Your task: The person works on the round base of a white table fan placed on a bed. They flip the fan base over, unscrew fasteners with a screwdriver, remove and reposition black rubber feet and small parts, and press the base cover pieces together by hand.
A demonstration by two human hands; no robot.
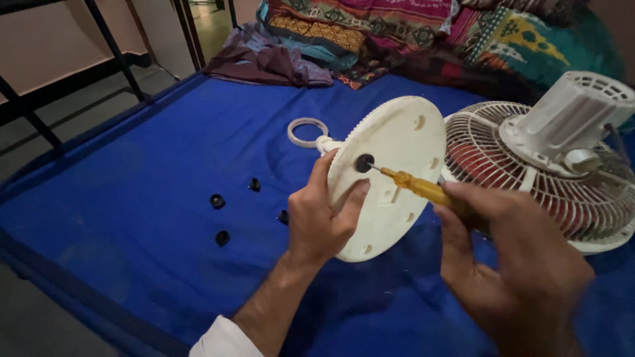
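This looks like a room in a home, probably a bedroom. A blue sheet (165,152) is spread over what seems to be a mattress, and its far edge meets a heap of brightly patterned quilts (423,33) and rumpled clothes (271,59). Along the left edge a dark metal frame (112,46) stands on a bare tiled floor (73,112) by a plain wall. A household table fan (562,158) lies dismantled at the right edge.

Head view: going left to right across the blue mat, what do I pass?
Black feet → left hand → round base → screwdriver → right hand → fan cage → motor housing.
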